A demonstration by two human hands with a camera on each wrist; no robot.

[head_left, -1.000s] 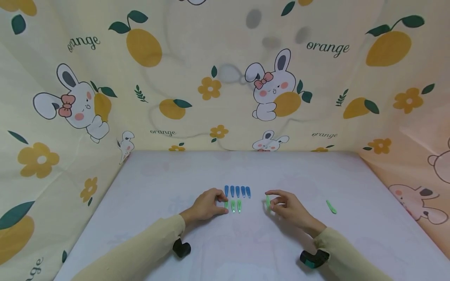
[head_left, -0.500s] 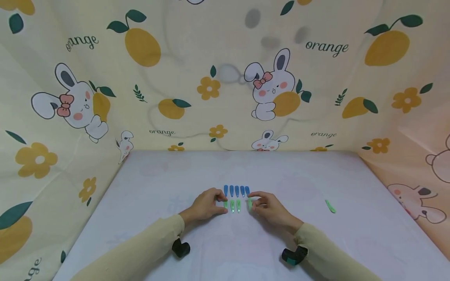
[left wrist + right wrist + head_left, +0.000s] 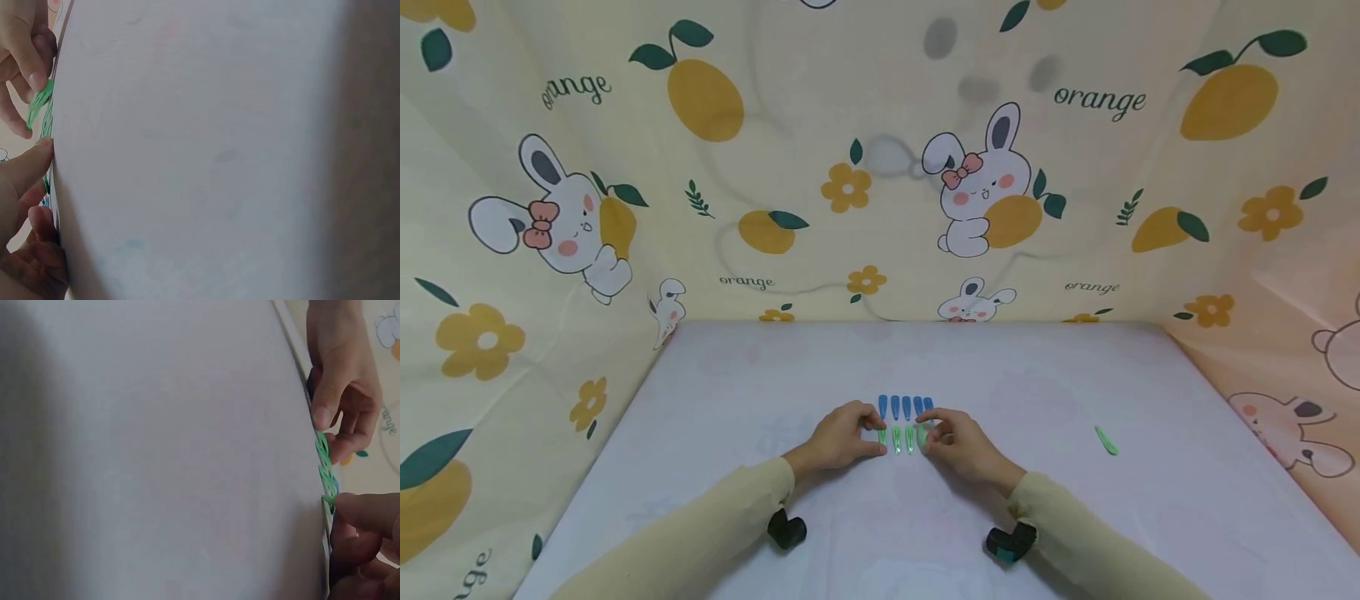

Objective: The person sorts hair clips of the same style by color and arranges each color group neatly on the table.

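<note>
My right hand [image 3: 964, 447] pinches a green snap hair clip [image 3: 921, 435] between thumb and fingers at the right end of a green row. In the left wrist view that green clip [image 3: 40, 103] tilts up from the table. My left hand [image 3: 841, 436] holds the leftmost green clip [image 3: 882, 437] at its ends, thumb near, index finger far. Two more green clips [image 3: 903, 440] lie upright between the hands. Just behind them runs a row of several blue hair clips [image 3: 907, 407]; my right index finger overlaps the rightmost one.
A single green hair clip [image 3: 1106, 441] lies slanted far to the right on the white table [image 3: 760, 367]. A cloth printed with rabbits and oranges [image 3: 820, 108] hangs behind and along both sides.
My right hand has moved left with its green clip, from apart on the right up to the end of the green row. The left hand has stayed in place.
</note>
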